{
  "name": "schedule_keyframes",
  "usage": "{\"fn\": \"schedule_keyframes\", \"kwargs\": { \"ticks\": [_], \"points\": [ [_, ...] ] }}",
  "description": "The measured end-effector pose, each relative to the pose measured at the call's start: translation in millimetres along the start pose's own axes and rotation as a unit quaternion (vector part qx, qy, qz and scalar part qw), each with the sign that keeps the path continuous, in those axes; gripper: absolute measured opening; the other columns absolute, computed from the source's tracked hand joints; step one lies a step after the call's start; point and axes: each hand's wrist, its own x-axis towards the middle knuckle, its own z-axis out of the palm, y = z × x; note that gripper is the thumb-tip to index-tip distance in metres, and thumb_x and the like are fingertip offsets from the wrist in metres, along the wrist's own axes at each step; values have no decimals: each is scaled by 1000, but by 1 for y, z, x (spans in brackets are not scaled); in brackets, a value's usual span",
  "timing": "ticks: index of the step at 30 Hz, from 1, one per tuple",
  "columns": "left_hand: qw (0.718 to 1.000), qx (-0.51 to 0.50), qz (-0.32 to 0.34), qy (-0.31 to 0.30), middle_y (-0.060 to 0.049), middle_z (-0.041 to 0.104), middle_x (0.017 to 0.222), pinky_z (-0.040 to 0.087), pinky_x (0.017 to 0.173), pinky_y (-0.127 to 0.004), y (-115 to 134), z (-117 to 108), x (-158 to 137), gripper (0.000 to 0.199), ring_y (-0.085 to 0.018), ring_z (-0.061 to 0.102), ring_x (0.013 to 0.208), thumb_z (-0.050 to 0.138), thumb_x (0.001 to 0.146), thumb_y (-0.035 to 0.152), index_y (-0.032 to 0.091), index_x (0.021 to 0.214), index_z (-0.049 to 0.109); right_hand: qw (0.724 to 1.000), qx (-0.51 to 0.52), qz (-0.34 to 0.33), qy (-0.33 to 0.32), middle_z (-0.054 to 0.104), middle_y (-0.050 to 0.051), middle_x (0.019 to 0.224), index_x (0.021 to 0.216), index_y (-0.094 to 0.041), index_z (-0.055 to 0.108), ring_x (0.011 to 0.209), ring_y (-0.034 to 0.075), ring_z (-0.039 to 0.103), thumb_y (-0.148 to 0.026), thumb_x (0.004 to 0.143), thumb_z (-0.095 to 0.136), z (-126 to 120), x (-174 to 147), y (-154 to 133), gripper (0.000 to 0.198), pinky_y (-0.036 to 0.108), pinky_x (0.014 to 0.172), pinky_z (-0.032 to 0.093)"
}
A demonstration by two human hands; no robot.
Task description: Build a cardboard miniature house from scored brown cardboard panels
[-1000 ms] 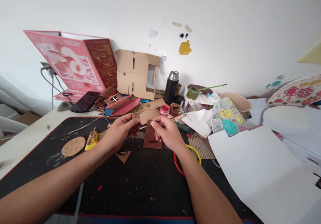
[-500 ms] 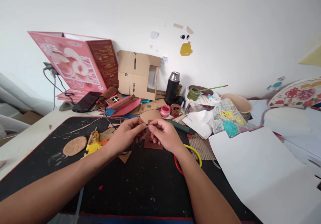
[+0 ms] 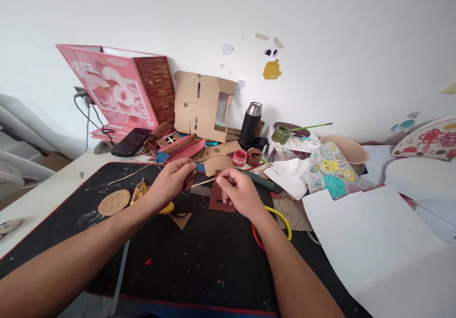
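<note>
A thin pale strip (image 3: 204, 182), like a straw or cord, stretches between my two hands above the mat. My right hand (image 3: 238, 190) pinches its right end between thumb and forefinger. On the left, my left hand (image 3: 174, 180) is closed, and the strip's other end runs to its curled fingers. Below and behind the right fingers lies a dark brown rectangular piece (image 3: 223, 206) with a small slot. A yellow glue gun (image 3: 139, 192) lies partly hidden behind my left wrist. Beside it is a round tan disc (image 3: 114, 203).
Behind the black mat (image 3: 199, 265) stand a cardboard panel (image 3: 188, 104), a black thermos (image 3: 250, 125) and open paint jars (image 3: 240, 158). A red and yellow ring (image 3: 285, 218) lies by my right forearm. White paper sheets (image 3: 374, 242) cover the right side.
My hands have moved apart from nearly touching fingertips, and the pale strip now shows between them. The left hand has shifted up and away. The whole view has swung slightly left.
</note>
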Motion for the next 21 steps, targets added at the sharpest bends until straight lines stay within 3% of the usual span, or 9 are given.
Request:
{"fn": "schedule_keyframes", "kwargs": {
  "ticks": [4,7,9,11,12,14,15,17,21],
  "points": [
    [1000,15,-5,10,5,38,51,23,42,-24,-3,-17,5,43,-10,31,44,65,88,44,24,57,41,1000,-10,5,-4,56,-7,56,91,-23,63,45,12,54,-43,96,62,1,1,1,21,24,49,39],
    [998,56,-10,-7,4,42,49,23,43,-24,-8,-26,10,42,-11,34,44,69,86,49,23,59,51,1000,-21,10,-7,57,-7,56,90,-23,62,45,12,54,-43,96,62,1,0,-1,21,25,50,40],
    [994,105,8,-30,1,53,52,31,45,-24,-10,-30,13,37,-13,43,46,68,88,50,22,65,62,999,-32,11,-7,57,-7,55,90,-23,62,45,12,54,-42,97,61,2,0,-2,20,25,50,40],
    [986,154,59,-24,-5,73,72,47,58,-27,-12,-32,17,24,-20,63,64,69,86,46,23,81,74,999,-41,12,-8,58,-7,56,89,-23,62,45,12,54,-41,97,61,2,-1,-2,20,25,50,40],
    [980,176,94,-10,-8,80,92,54,71,-31,-12,-34,18,21,-25,70,83,71,84,41,23,92,78,999,-44,13,-10,57,-7,56,89,-23,62,45,12,53,-41,97,61,2,-1,-2,19,25,50,40],
    [961,224,161,18,-11,77,129,53,101,-42,-12,-40,18,37,-34,66,124,75,77,34,25,114,79,999,-49,14,-12,57,-7,56,88,-24,62,45,12,53,-41,97,62,2,-1,-1,19,25,50,39],
    [951,249,181,20,-11,73,138,48,111,-46,-13,-45,18,42,-36,60,135,76,76,33,26,118,79,999,-50,15,-12,58,-7,57,89,-24,62,45,12,54,-41,97,62,2,-1,-1,19,25,50,39],
    [941,285,182,1,-11,78,126,46,114,-47,-12,-58,13,35,-36,64,127,76,79,36,28,112,81,998,-54,15,-11,58,-7,57,89,-24,62,46,13,55,-40,98,61,2,-1,-1,18,25,50,40],
    [909,379,167,-36,-10,80,94,52,90,-43,-7,-87,-5,19,-32,70,91,75,84,46,31,92,83,998,-65,12,-12,57,-6,57,89,-23,62,48,14,56,-39,99,58,2,-1,-2,19,26,52,42]
  ]
}}
